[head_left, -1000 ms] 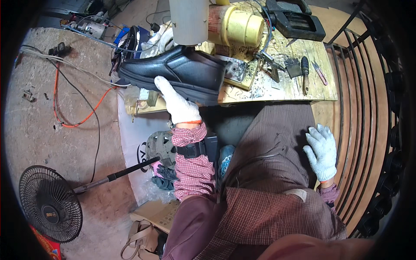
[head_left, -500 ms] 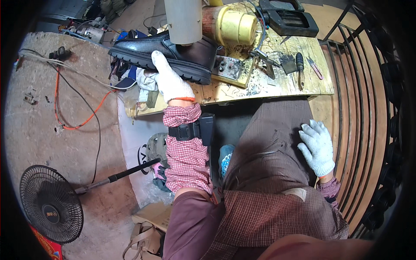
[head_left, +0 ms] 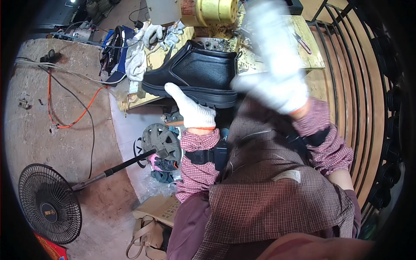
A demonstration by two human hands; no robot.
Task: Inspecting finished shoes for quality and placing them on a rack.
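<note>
You hold a black ankle boot [head_left: 195, 73] level, on its sole side, toe pointing to your left and heel to your right. Its upper is grained black leather with a smoother toe cap, a padded collar and an open top facing up. The sole is thick, black and ridged along the edge. It sits just in front of the wooden workbench edge, above your lap, with the underside of the sole resting against the fingers of your gloved left hand [head_left: 193, 110].

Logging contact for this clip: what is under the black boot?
The gloved left hand supports the black boot from beneath its sole. The palm's contact area is hidden by the sole.
</note>
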